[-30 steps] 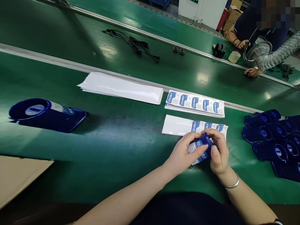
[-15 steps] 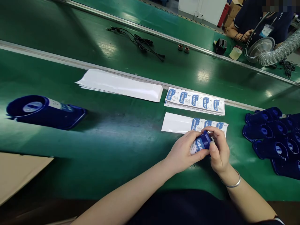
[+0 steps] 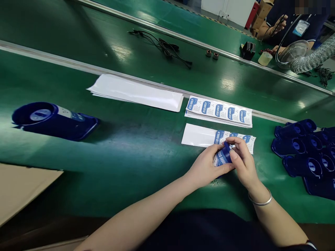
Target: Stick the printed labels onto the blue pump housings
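Note:
A blue plastic housing (image 3: 227, 154) with a blue-and-white label round its side is held between my two hands. My left hand (image 3: 204, 164) grips its body, thumb and fingers on either side of the label. On the end nearer the right, my right hand (image 3: 244, 165) is closed with its thumb and fingertips against the rim. Just behind them lies a partly used label sheet (image 3: 198, 134), its left part bare. Beyond that rests a stack of full label sheets (image 3: 219, 110). The underside of the held housing is hidden.
A labelled blue housing (image 3: 68, 122) lies far left; several more housings (image 3: 294, 146) cluster at right. Blank white sheets (image 3: 136, 93) lie along the metal rail. Cardboard (image 3: 26, 188) sits at lower left. Across the rail are black cables (image 3: 167, 48) and a co-worker's hand (image 3: 280, 24).
The held housing has turned, so more of its label lettering faces me. My right thumb has shifted on the rim. Across the bench, the co-worker's hand has risen. The view has shifted slightly.

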Demonstrator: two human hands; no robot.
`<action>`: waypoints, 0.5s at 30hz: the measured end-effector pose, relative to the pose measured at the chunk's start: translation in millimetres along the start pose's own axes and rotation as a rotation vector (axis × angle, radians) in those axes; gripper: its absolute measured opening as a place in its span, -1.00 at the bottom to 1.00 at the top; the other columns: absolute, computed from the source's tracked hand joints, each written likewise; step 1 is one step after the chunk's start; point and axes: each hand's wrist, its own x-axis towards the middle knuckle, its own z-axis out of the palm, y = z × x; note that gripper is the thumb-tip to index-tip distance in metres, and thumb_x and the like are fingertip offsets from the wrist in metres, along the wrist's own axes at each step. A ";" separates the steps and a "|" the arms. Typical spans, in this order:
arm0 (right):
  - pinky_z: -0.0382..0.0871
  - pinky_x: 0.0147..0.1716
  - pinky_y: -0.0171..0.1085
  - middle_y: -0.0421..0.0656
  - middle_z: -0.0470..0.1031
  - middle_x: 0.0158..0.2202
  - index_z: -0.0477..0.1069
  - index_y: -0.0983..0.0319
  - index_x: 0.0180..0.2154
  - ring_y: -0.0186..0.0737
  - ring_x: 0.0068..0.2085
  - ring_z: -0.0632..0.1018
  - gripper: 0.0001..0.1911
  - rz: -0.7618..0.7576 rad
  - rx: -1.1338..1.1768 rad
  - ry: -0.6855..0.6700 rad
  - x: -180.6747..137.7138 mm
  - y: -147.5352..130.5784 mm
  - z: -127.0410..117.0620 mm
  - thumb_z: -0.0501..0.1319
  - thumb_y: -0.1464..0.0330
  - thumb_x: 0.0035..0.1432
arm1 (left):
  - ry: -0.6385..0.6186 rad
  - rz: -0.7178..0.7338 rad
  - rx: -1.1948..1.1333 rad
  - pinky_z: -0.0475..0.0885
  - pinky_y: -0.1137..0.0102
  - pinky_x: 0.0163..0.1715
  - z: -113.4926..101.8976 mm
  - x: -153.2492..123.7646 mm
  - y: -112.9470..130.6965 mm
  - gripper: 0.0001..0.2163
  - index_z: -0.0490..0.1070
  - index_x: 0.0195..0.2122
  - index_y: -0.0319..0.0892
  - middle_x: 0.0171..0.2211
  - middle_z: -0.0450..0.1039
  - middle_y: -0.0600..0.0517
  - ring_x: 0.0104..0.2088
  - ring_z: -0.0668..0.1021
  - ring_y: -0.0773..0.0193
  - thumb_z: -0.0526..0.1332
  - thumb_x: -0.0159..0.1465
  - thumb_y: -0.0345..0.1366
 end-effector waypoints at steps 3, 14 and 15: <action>0.38 0.12 -0.01 -0.06 0.44 0.07 0.34 0.12 0.12 -0.01 0.13 0.46 -0.60 0.033 0.121 -0.072 4.6 2.0 -5.3 0.15 0.08 0.36 | -0.085 -0.094 -0.332 0.43 0.24 -0.08 -2.9 1.4 0.6 -0.57 0.42 -0.12 -0.18 -0.10 0.50 -0.05 -0.05 0.53 0.05 0.44 0.12 -0.04; 0.46 0.00 -0.13 -0.10 0.52 -0.04 0.42 0.14 0.01 -0.10 0.01 0.54 -0.67 0.094 0.117 -0.060 6.4 3.0 0.3 0.14 0.10 0.37 | -0.177 -0.241 -0.438 0.40 0.24 -0.04 -7.1 3.4 1.4 -0.65 0.42 -0.14 -0.19 -0.16 0.47 -0.01 -0.02 0.49 0.11 0.45 0.12 -0.20; 0.47 -0.03 -0.14 -0.10 0.53 -0.06 0.42 0.14 0.00 -0.10 0.00 0.55 -0.68 0.096 0.122 -0.054 6.8 2.9 0.9 0.15 0.10 0.36 | -0.179 -0.241 -0.432 0.40 0.23 -0.02 -6.8 3.2 1.6 -0.64 0.42 -0.12 -0.19 -0.14 0.47 -0.01 0.00 0.49 0.09 0.46 0.11 -0.22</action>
